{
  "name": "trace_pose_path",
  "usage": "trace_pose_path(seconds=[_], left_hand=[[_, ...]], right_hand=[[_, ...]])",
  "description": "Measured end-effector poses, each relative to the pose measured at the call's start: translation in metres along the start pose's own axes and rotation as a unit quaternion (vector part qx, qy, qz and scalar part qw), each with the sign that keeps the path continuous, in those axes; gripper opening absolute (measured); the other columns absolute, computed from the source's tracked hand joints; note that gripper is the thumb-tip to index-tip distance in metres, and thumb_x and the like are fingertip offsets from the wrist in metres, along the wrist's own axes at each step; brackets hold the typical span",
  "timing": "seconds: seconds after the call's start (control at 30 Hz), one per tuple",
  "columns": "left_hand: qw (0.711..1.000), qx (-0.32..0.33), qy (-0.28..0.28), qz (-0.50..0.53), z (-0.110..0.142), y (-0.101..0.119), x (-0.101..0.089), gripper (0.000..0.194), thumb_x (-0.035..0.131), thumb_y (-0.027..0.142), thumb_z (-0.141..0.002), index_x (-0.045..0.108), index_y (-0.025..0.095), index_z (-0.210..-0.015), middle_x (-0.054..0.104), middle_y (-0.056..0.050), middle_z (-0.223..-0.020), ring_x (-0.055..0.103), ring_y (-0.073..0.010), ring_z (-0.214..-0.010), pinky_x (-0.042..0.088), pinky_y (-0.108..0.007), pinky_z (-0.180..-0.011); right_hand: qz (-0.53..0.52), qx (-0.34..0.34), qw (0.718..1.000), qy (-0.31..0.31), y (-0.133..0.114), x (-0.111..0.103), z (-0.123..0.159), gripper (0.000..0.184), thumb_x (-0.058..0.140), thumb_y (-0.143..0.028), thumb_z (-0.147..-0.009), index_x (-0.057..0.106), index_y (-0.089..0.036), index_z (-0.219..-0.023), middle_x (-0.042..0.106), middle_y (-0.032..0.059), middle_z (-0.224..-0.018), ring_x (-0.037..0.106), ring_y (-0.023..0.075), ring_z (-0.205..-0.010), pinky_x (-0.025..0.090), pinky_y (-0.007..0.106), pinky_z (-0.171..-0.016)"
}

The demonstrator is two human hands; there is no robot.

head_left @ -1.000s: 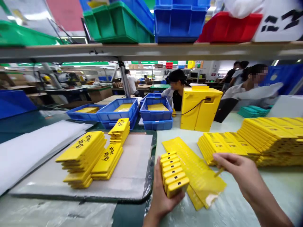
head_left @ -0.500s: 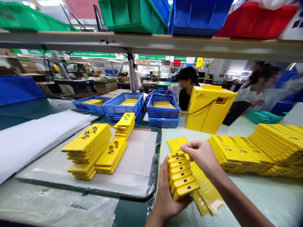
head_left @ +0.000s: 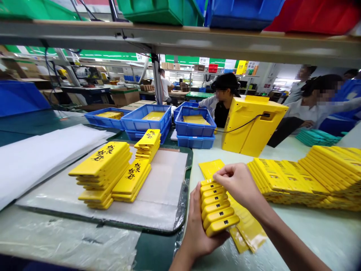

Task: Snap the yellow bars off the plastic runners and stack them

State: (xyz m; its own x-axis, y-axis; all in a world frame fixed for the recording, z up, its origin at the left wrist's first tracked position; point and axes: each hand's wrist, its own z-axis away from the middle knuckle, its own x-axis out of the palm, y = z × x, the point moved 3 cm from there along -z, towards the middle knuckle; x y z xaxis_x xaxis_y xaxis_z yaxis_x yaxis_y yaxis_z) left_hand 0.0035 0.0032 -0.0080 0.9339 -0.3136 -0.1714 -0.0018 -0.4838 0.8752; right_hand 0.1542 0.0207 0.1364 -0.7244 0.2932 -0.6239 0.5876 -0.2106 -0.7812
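My left hand (head_left: 200, 222) is wrapped around a row of several yellow power banks (head_left: 221, 216), flat slabs held on edge with small dark ports toward me. The fingers of my right hand (head_left: 235, 182) are pinched at the far end of this row, touching the farthest slab. Whatever sits between those fingertips is too small to make out. Flat yellow sleeves with a glossy surface (head_left: 249, 231) lie on the table under and beside the held row. To the left, more power banks with black lettering (head_left: 100, 158) stand in stacks on a paper-lined tray (head_left: 166, 210).
Large piles of yellow power banks (head_left: 284, 180) stand at the right. Blue bins (head_left: 194, 130) and a yellow box-shaped device with a cable (head_left: 251, 126) are behind. White sheets (head_left: 47, 162) lie at the left. A shelf (head_left: 180, 41) crosses overhead. Other people sit across the table.
The view has tilted slightly downward. My right hand's fingertips have shifted a little along the far end of the row. My left hand keeps its hold on the power banks.
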Motion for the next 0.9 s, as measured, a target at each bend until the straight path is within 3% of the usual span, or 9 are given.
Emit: trace_pose_path(seconds=[0.1,0.17,0.23,0.3,0.37,0.47,0.6,0.77,0.9], left_hand=[[1.000,-0.001,-0.006,0.004,-0.001,0.001,0.000,0.133,0.091,0.042,-0.068,0.004,0.041,-0.169,0.029,-0.011,-0.167,0.040,-0.0418,-0.151,0.036,-0.065,-0.125],[1.000,-0.004,-0.013,0.007,-0.001,0.000,0.000,0.133,0.091,0.042,-0.067,0.005,0.042,-0.168,0.030,-0.010,-0.166,0.041,-0.0426,-0.150,0.033,-0.066,-0.126],[1.000,-0.007,-0.013,0.008,-0.001,-0.001,0.001,0.134,0.092,0.042,-0.065,0.006,0.043,-0.168,0.031,-0.010,-0.166,0.041,-0.0432,-0.150,0.032,-0.066,-0.126],[1.000,-0.009,-0.009,0.007,0.000,-0.002,0.001,0.134,0.092,0.042,-0.064,0.006,0.042,-0.168,0.029,-0.011,-0.167,0.040,-0.0431,-0.151,0.032,-0.066,-0.126],[1.000,-0.009,-0.007,0.003,0.001,-0.004,0.001,0.135,0.091,0.043,-0.066,0.003,0.042,-0.169,0.027,-0.012,-0.168,0.039,-0.0425,-0.151,0.032,-0.068,-0.125],[1.000,0.001,-0.006,-0.003,0.001,-0.005,0.002,0.138,0.091,0.046,-0.068,-0.003,0.044,-0.169,0.025,-0.012,-0.168,0.038,-0.0425,-0.152,0.033,-0.071,-0.123],[1.000,0.009,-0.008,0.018,0.001,-0.005,0.003,0.136,0.091,0.048,-0.069,-0.002,0.048,-0.168,0.024,-0.010,-0.168,0.042,-0.0412,-0.149,0.034,-0.071,-0.123],[0.999,-0.010,-0.013,0.045,0.000,-0.005,0.003,0.137,0.094,0.047,-0.067,-0.001,0.054,-0.166,0.025,-0.007,-0.165,0.044,-0.0403,-0.147,0.034,-0.068,-0.124],[0.999,-0.008,-0.007,0.034,-0.001,-0.004,0.002,0.138,0.094,0.047,-0.065,0.001,0.052,-0.167,0.029,-0.008,-0.161,0.044,-0.0406,-0.146,0.035,-0.068,-0.123]], right_hand=[[0.214,-0.017,0.977,-0.002,-0.008,-0.011,-0.002,0.022,0.065,-0.020,-0.085,0.074,-0.016,-0.066,0.072,0.0081,-0.073,0.060,0.0187,-0.069,0.032,0.031,-0.061],[0.274,-0.026,0.960,-0.058,-0.011,-0.025,-0.007,0.037,0.064,-0.034,-0.092,0.069,-0.015,-0.060,0.068,0.0079,-0.067,0.052,0.0160,-0.061,0.027,0.032,-0.058],[0.195,-0.049,0.968,-0.152,-0.012,-0.039,-0.012,0.042,0.065,-0.046,-0.092,0.071,-0.014,-0.065,0.066,0.0060,-0.065,0.049,0.0138,-0.057,0.029,0.030,-0.056],[0.043,-0.048,0.978,-0.198,-0.009,-0.051,-0.015,0.034,0.074,-0.048,-0.082,0.080,-0.014,-0.082,0.073,0.0063,-0.077,0.060,0.0155,-0.066,0.040,0.027,-0.059],[-0.095,-0.010,0.981,-0.171,-0.003,-0.055,-0.016,0.041,0.083,-0.043,-0.069,0.084,-0.014,-0.098,0.078,0.0084,-0.093,0.069,0.0192,-0.081,0.051,0.027,-0.070],[-0.184,0.044,0.979,-0.073,0.005,-0.044,-0.008,0.045,0.089,-0.042,-0.060,0.084,-0.013,-0.095,0.079,0.0099,-0.093,0.072,0.0188,-0.082,0.055,0.026,-0.073],[-0.196,0.051,0.979,-0.018,0.004,-0.022,0.004,0.036,0.090,-0.037,-0.060,0.083,-0.011,-0.085,0.078,0.0087,-0.082,0.072,0.0163,-0.073,0.055,0.022,-0.066],[-0.184,0.059,0.981,-0.018,-0.005,-0.017,0.007,0.023,0.085,-0.027,-0.062,0.081,-0.011,-0.078,0.077,0.0056,-0.075,0.070,0.0127,-0.067,0.051,0.018,-0.060],[-0.174,0.071,0.982,-0.023,-0.003,-0.013,0.008,0.018,0.082,-0.022,-0.065,0.080,-0.010,-0.079,0.078,0.0053,-0.076,0.070,0.0124,-0.067,0.051,0.018,-0.061]])
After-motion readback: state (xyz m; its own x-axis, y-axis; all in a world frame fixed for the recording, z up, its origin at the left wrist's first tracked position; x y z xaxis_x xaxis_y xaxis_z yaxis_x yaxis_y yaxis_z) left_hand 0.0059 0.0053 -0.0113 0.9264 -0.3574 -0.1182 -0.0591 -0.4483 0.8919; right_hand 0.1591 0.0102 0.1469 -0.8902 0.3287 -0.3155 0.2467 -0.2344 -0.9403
